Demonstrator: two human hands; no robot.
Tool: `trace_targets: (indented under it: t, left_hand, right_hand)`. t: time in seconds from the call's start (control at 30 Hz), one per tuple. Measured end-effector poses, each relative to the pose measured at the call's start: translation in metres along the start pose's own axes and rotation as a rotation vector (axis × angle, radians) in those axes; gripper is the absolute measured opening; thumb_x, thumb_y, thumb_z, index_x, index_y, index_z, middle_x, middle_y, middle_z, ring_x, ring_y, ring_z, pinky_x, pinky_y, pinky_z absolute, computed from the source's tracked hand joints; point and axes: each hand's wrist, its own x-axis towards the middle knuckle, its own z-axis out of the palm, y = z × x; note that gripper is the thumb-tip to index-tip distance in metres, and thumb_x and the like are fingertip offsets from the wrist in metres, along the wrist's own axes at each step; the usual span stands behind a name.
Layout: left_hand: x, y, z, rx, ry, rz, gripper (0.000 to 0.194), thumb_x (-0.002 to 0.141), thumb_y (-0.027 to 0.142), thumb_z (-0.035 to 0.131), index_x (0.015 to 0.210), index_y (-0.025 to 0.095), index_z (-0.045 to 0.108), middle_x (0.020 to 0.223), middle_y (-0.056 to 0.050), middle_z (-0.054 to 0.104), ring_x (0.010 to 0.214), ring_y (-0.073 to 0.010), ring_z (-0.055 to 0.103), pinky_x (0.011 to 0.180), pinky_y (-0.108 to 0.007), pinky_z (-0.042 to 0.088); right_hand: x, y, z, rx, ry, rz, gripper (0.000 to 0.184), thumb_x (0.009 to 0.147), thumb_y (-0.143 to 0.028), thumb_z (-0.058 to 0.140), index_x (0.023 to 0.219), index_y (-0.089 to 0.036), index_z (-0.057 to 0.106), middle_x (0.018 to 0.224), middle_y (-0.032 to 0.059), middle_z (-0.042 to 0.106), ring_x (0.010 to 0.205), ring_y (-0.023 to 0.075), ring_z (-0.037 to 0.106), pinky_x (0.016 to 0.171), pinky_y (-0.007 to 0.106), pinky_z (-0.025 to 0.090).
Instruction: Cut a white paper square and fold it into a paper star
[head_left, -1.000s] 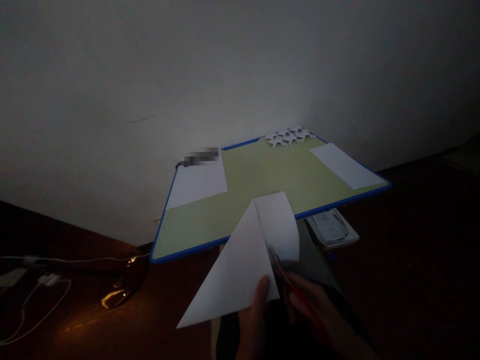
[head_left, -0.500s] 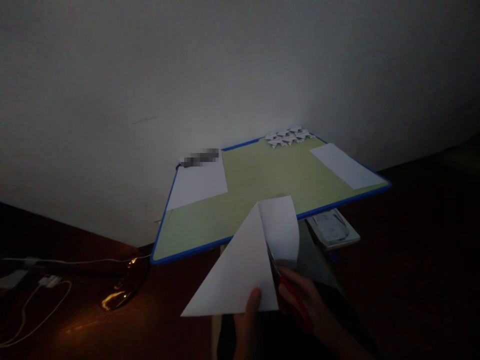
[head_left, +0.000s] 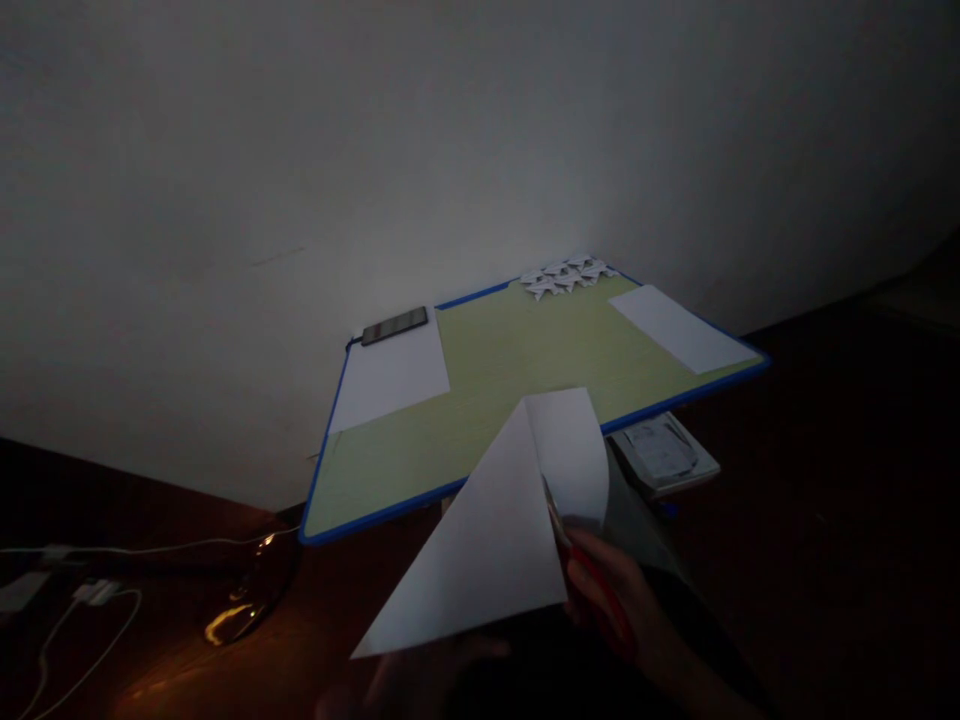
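Note:
A folded white paper sheet [head_left: 495, 540] hangs in the air in front of the green board, its triangular flap pointing up. My right hand [head_left: 622, 610] grips red-handled scissors [head_left: 581, 560], whose blades sit in the paper along the edge of the triangle. My left hand [head_left: 397, 680] is low in the dark, under the paper's lower edge; its fingers are blurred and I cannot make out whether they hold the sheet.
A green board with a blue rim [head_left: 375, 515] carries two white sheets [head_left: 394, 375] [head_left: 679, 325], a dark phone [head_left: 394, 325] and several small folded paper pieces [head_left: 566, 275]. A pale flat packet [head_left: 664, 455] lies under its right edge. White cables [head_left: 82, 600] lie at left.
My left thumb has slipped off the front of the paper and the hand has dropped lower and to the left. The scissors have moved slightly further up the sheet. The view has tilted.

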Motion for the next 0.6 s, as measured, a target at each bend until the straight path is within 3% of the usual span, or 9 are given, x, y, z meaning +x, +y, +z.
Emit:
trace_targets:
  t: [0.07, 0.13, 0.17, 0.23, 0.33, 0.4, 0.47, 0.53, 0.6]
  left_hand:
    - [0.009, 0.014, -0.014, -0.064, -0.035, -0.013, 0.089, 0.073, 0.088, 0.069, 0.147, 0.037, 0.064, 0.146, -0.011, 0.070, 0.143, -0.0505, 0.052, 0.101, -0.063, 0.056]
    - [0.022, 0.027, -0.027, -0.219, -0.223, -0.148, 0.121, 0.060, 0.105, 0.055, 0.149, 0.025, 0.063, 0.145, -0.020, 0.069, 0.144, -0.0545, 0.050, 0.106, -0.070, 0.051]
    - [0.031, 0.033, -0.032, -0.221, -0.313, -0.208, 0.125, 0.058, 0.109, 0.048, 0.146, 0.022, 0.066, 0.141, -0.022, 0.071, 0.142, -0.0540, 0.052, 0.107, -0.069, 0.050]
    - [0.048, 0.041, -0.039, -0.089, -0.495, -0.241, 0.119, 0.061, 0.110, 0.043, 0.134, 0.022, 0.073, 0.133, -0.022, 0.074, 0.139, -0.0486, 0.057, 0.107, -0.061, 0.052]
    - [0.074, 0.046, -0.041, -0.036, -0.569, -0.223, 0.104, 0.051, 0.105, 0.065, 0.104, 0.016, 0.082, 0.118, -0.023, 0.078, 0.131, -0.0474, 0.063, 0.104, -0.055, 0.053]
    - [0.087, 0.049, -0.038, 0.089, -0.655, -0.179, 0.092, 0.054, 0.095, 0.077, 0.100, 0.015, 0.083, 0.114, -0.021, 0.080, 0.122, -0.0447, 0.068, 0.101, -0.051, 0.054]
    - [0.095, 0.053, -0.032, 0.243, -0.569, -0.095, 0.079, 0.063, 0.084, 0.083, 0.106, 0.018, 0.083, 0.117, -0.018, 0.080, 0.116, -0.0394, 0.071, 0.097, -0.045, 0.055]
    - [0.099, 0.060, -0.021, 0.340, -0.349, -0.017, 0.070, 0.062, 0.072, 0.092, 0.109, 0.021, 0.083, 0.122, -0.014, 0.080, 0.116, -0.0360, 0.072, 0.099, -0.043, 0.055]
    - [0.099, 0.069, -0.002, 0.359, -0.321, -0.002, 0.069, 0.065, 0.067, 0.093, 0.113, 0.020, 0.082, 0.124, -0.015, 0.079, 0.113, -0.0364, 0.072, 0.096, -0.043, 0.056]
  right_hand:
    - [0.000, 0.001, -0.004, -0.028, 0.003, -0.024, 0.056, 0.090, -0.069, 0.074, 0.108, -0.016, 0.077, 0.076, 0.0016, 0.063, 0.058, 0.0114, 0.056, 0.053, 0.023, 0.046]
    - [0.001, 0.002, -0.008, -0.066, -0.022, -0.044, 0.052, 0.094, -0.065, 0.071, 0.111, -0.017, 0.078, 0.077, 0.0018, 0.064, 0.060, 0.0112, 0.055, 0.054, 0.023, 0.046]
    - [0.001, 0.002, -0.010, -0.078, -0.036, -0.047, 0.051, 0.094, -0.064, 0.071, 0.113, -0.017, 0.078, 0.076, 0.0014, 0.064, 0.060, 0.0108, 0.055, 0.054, 0.022, 0.046]
    - [0.001, 0.002, -0.013, -0.094, -0.050, -0.029, 0.053, 0.093, -0.065, 0.072, 0.115, -0.018, 0.079, 0.077, 0.0013, 0.064, 0.060, 0.0104, 0.055, 0.054, 0.022, 0.047]
    - [0.001, -0.003, -0.015, -0.124, -0.016, 0.022, 0.062, 0.087, -0.072, 0.074, 0.117, -0.018, 0.080, 0.087, 0.0048, 0.069, 0.066, 0.0129, 0.059, 0.055, 0.023, 0.051]
    - [0.001, -0.005, -0.015, -0.136, 0.010, 0.045, 0.068, 0.082, -0.076, 0.076, 0.117, -0.018, 0.080, 0.094, 0.0068, 0.070, 0.071, 0.0151, 0.061, 0.057, 0.024, 0.053]
    - [0.001, -0.006, -0.017, -0.140, 0.011, 0.055, 0.073, 0.079, -0.079, 0.077, 0.119, -0.018, 0.080, 0.092, 0.0061, 0.069, 0.069, 0.0149, 0.060, 0.057, 0.026, 0.053]
    - [0.000, -0.005, -0.020, -0.152, 0.002, 0.065, 0.073, 0.079, -0.077, 0.078, 0.121, -0.017, 0.079, 0.088, 0.0045, 0.068, 0.066, 0.0140, 0.058, 0.057, 0.026, 0.053]
    - [0.000, -0.002, -0.023, -0.174, 0.002, 0.062, 0.069, 0.081, -0.074, 0.079, 0.122, -0.018, 0.078, 0.086, 0.0039, 0.067, 0.065, 0.0140, 0.058, 0.057, 0.027, 0.052]
